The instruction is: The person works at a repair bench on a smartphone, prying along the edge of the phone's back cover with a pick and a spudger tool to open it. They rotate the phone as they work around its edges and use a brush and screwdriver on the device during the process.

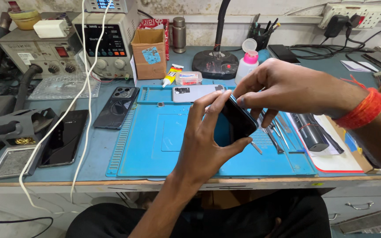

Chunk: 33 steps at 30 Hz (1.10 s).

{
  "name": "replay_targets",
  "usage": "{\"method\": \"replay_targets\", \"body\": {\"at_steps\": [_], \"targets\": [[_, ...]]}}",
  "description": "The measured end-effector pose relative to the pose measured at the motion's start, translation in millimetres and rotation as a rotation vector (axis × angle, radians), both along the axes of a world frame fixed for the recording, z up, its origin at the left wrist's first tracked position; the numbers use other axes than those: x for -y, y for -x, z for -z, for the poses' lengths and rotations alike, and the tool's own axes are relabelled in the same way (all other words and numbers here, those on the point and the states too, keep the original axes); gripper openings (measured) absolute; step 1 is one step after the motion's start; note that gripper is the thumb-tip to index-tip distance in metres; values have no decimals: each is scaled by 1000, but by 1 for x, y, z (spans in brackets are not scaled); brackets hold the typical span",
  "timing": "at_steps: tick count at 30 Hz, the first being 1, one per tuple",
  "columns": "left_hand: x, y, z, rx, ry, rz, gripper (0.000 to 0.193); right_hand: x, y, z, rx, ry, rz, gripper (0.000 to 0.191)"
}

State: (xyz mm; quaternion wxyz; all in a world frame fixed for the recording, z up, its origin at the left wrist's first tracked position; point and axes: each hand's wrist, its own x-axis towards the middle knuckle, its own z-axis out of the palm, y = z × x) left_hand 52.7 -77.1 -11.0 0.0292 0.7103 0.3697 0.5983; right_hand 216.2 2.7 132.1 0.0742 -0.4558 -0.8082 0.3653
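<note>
The left hand (203, 141) rises from the lower centre of the view, forearm angled up and to the right, palm turned away from the camera. Its fingers curl over the upper edge of a dark phone (233, 123) while the thumb presses against the lower right edge, so the hand is closed on the device. The right hand (283, 88) enters from the right, wrist bearing a red thread band (367, 109), knuckles up, fingers bent downward. Its fingertips (243, 101) pinch the phone's top right corner, a closed grip on the same device.

The phone is held in the air above the blue work mat (155, 145), seen nearly edge-on and tilted. Its long axis runs from upper left to lower right, dark face turned toward the left palm. It sits between both hands, the left clasping its body, the right at its upper end
</note>
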Motion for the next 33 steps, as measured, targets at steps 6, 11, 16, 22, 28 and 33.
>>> {"method": "replay_targets", "body": {"at_steps": [6,11,16,22,28,33], "targets": [[2,-1,-1,-49,6,-18,97,0,8,-6,66,18,2,33],[0,-1,-6,-54,-35,-16,96,4,17,-11,127,-11,5,33],[-3,0,-10,-37,-35,-68,95,11,33,-18,258,-146,-18,28],[0,0,-13,-28,2,-91,94,21,42,-25,395,-236,14,27],[3,2,-17,-34,3,-107,92,22,44,-25,278,-198,-14,28],[2,3,-19,-23,34,-120,90,31,48,-31,394,-263,-42,28]]}}
